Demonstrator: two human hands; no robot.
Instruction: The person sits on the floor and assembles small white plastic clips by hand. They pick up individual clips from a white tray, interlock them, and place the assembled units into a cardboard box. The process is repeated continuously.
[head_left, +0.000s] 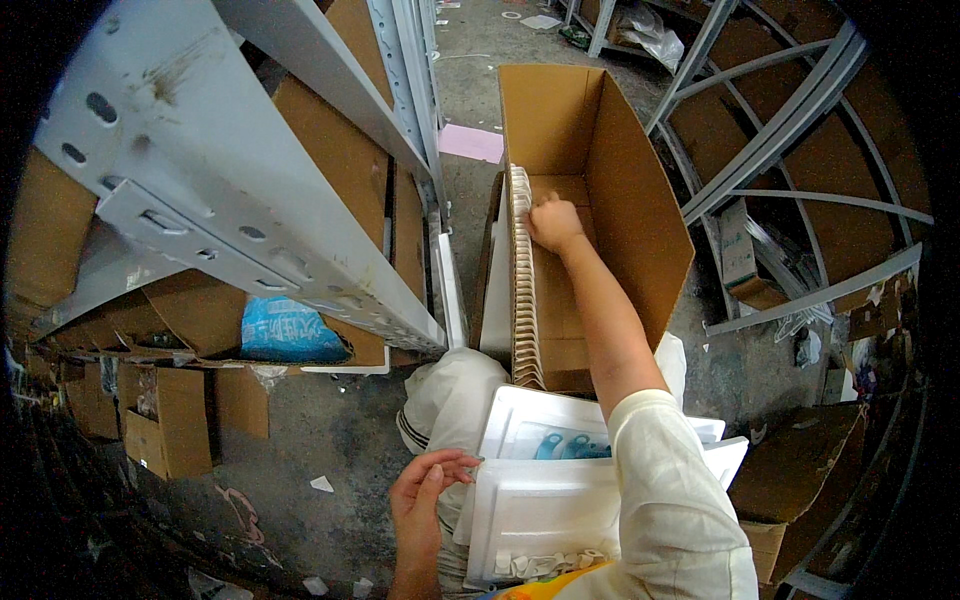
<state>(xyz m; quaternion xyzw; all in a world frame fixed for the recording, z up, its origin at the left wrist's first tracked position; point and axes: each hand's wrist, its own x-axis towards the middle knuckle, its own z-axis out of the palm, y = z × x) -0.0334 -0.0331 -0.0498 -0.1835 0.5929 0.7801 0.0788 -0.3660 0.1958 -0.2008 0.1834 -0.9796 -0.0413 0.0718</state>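
Observation:
A tall open cardboard box stands in front of me, with a long row of thin white pieces lined up along its left wall. My right hand reaches into the box beside this row. Its fingers are curled; whatever they hold, if anything, is hidden. My left hand is raised at the near left with its fingers stretched out, its fingertips close to the edge of a white tray on my lap. Small white pieces lie in that tray. Behind it, another white tray holds blue pieces.
A grey metal shelving post rises close on my left, with cardboard boxes and a blue package behind it. More metal racking stands at the right. A pink sheet and scraps lie on the floor. An open carton sits at the lower right.

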